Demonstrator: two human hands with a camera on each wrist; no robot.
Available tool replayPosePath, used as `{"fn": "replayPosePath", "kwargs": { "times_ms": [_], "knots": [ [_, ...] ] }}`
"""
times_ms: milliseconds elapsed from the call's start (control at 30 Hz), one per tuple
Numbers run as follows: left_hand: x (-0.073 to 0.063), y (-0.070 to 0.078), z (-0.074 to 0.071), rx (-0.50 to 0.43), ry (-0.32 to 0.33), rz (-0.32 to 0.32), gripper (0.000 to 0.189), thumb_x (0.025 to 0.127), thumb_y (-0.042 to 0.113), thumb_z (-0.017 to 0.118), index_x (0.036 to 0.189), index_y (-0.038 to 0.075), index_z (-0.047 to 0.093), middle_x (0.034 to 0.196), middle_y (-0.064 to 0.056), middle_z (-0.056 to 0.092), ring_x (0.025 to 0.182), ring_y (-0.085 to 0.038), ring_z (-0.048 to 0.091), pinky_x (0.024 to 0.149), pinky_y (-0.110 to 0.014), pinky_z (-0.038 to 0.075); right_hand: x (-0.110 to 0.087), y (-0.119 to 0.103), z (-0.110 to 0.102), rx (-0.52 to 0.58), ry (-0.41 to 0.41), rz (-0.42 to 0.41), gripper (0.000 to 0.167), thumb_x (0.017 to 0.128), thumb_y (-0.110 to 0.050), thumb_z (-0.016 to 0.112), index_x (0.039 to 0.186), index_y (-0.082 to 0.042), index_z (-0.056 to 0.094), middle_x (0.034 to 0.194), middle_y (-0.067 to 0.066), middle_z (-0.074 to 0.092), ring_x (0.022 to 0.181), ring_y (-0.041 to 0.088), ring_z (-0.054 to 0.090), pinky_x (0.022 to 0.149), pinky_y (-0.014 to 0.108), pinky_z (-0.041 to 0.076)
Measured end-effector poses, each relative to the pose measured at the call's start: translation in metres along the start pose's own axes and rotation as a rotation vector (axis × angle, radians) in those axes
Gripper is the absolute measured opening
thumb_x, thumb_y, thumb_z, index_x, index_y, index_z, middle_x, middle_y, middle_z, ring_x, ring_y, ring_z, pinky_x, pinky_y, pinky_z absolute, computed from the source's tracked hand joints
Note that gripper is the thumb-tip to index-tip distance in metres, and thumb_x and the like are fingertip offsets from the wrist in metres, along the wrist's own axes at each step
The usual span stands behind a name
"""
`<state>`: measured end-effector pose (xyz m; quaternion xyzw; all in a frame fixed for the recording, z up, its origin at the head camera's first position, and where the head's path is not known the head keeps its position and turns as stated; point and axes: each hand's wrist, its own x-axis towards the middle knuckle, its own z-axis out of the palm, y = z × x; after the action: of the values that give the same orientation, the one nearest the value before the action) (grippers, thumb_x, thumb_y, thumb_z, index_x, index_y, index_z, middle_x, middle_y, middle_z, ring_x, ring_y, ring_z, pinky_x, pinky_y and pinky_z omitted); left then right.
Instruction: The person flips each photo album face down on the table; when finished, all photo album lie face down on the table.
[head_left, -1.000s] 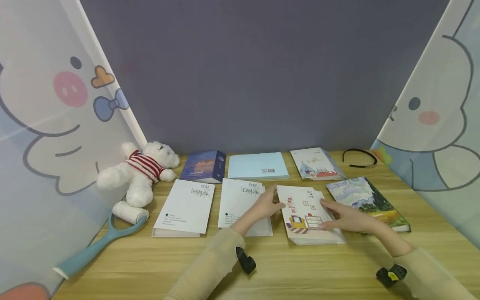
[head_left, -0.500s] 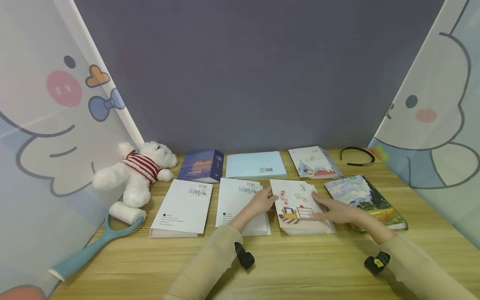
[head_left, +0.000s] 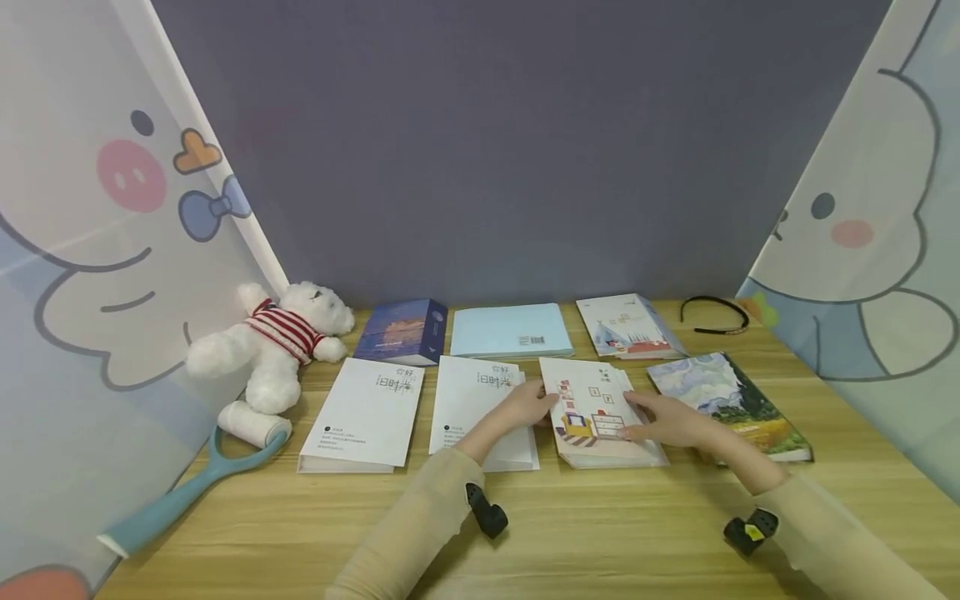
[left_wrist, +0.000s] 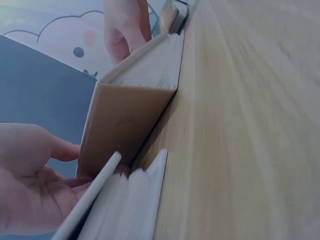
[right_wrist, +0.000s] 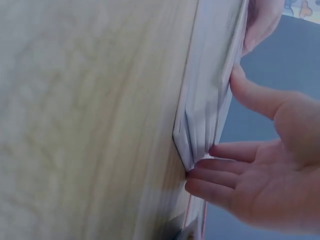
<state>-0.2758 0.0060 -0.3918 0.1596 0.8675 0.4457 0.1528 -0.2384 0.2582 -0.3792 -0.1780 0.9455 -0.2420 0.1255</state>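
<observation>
Two bare hands have a white furniture-print book (head_left: 588,408) between them, lying on the wooden table (head_left: 600,542). The left hand (head_left: 527,406) is at its left side, thumb touching the top edge; the fingers go low along that side, and I can't tell whether they close round it. The right hand (head_left: 675,421) is at the opposite side, its thumb on the cover's edge and its fingers reaching out fairly straight.

The head view gives me the cover but hides the spine (left_wrist: 125,117); the left wrist view shows that as a plain tan face. Only the right wrist view shows the page edges (right_wrist: 205,120) fanned apart, with the right fingertips touching them at the lower corner.

Just left of the furniture-print book lies a white book (head_left: 461,417), and farther left a second white one (head_left: 363,412). Just right of it is a landscape-painting book (head_left: 750,408). Beyond it sit a pale blue book (head_left: 512,329) and a tent-print book (head_left: 622,321), with a headband (head_left: 720,332) off to its far right. Well to its left lies a white teddy bear (head_left: 288,333) in stripes.
</observation>
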Motion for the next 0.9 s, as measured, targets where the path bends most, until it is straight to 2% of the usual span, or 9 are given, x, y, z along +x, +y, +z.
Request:
{"fn": "replayPosePath", "kwargs": {
  "times_ms": [167, 333, 400, 500, 600, 733, 900],
  "knots": [
    [-0.003, 0.001, 0.001, -0.145, -0.024, 0.014, 0.040, 0.101, 0.022, 0.043, 0.136, 0.003, 0.047, 0.107, -0.017, 0.065, 0.083, -0.024, 0.068, 0.071, -0.031, 0.057, 0.000, 0.003, -0.002, 0.006, -0.029, -0.030, 0.086, 0.087, -0.045, 0.063, 0.139, 0.014, 0.031, 0.142, 0.035, 0.032, 0.130, 0.052, 0.030, 0.102, 0.061, 0.033],
    [-0.005, 0.003, 0.001, -0.299, -0.077, -0.006, 0.057, 0.100, 0.028, 0.044, 0.149, 0.006, 0.023, 0.117, -0.024, 0.060, 0.084, -0.031, 0.068, 0.070, -0.035, 0.058, -0.001, 0.006, -0.003, 0.049, -0.050, -0.030, 0.087, 0.088, -0.046, 0.061, 0.141, 0.013, 0.027, 0.145, 0.035, 0.028, 0.132, 0.052, 0.026, 0.102, 0.062, 0.031],
    [-0.005, 0.004, 0.000, -0.340, -0.096, -0.007, 0.064, 0.100, 0.031, 0.044, 0.152, 0.011, 0.012, 0.114, -0.025, 0.061, 0.081, -0.031, 0.068, 0.068, -0.036, 0.058, 0.000, 0.007, -0.003, 0.068, -0.046, -0.025, 0.086, 0.089, -0.046, 0.060, 0.143, 0.011, 0.026, 0.146, 0.033, 0.027, 0.133, 0.051, 0.025, 0.102, 0.061, 0.031],
    [-0.006, 0.006, -0.002, -0.400, -0.091, 0.002, 0.068, 0.100, 0.033, 0.043, 0.153, 0.015, 0.003, 0.101, -0.023, 0.065, 0.071, -0.028, 0.068, 0.065, -0.039, 0.058, 0.002, 0.005, -0.002, 0.070, -0.019, -0.034, 0.082, 0.090, -0.045, 0.058, 0.144, 0.008, 0.026, 0.147, 0.031, 0.028, 0.133, 0.049, 0.027, 0.102, 0.060, 0.033],
    [-0.007, 0.006, -0.005, -0.441, -0.069, -0.005, 0.068, 0.101, 0.033, 0.042, 0.153, 0.014, 0.003, 0.091, -0.020, 0.067, 0.063, -0.022, 0.065, 0.065, -0.040, 0.058, 0.003, -0.003, 0.001, 0.074, 0.052, -0.079, 0.078, 0.091, -0.044, 0.058, 0.145, 0.004, 0.030, 0.147, 0.029, 0.028, 0.133, 0.049, 0.028, 0.100, 0.062, 0.035],
    [-0.007, 0.004, -0.009, -0.460, -0.064, -0.021, 0.065, 0.100, 0.033, 0.042, 0.151, 0.008, 0.010, 0.093, -0.021, 0.066, 0.062, -0.018, 0.064, 0.066, -0.037, 0.059, 0.001, -0.019, 0.006, 0.101, 0.155, -0.176, 0.070, 0.089, -0.040, 0.062, 0.143, -0.001, 0.038, 0.146, 0.027, 0.034, 0.130, 0.049, 0.034, 0.096, 0.063, 0.038],
    [-0.006, 0.004, -0.012, -0.469, -0.068, -0.011, 0.066, 0.100, 0.040, 0.041, 0.149, 0.003, 0.019, 0.099, -0.021, 0.063, 0.065, -0.016, 0.063, 0.069, -0.037, 0.059, 0.003, -0.031, 0.011, 0.160, 0.161, -0.256, 0.058, 0.094, -0.031, 0.058, 0.140, -0.001, 0.042, 0.142, 0.025, 0.040, 0.128, 0.046, 0.040, 0.095, 0.057, 0.043]
  ]
}}
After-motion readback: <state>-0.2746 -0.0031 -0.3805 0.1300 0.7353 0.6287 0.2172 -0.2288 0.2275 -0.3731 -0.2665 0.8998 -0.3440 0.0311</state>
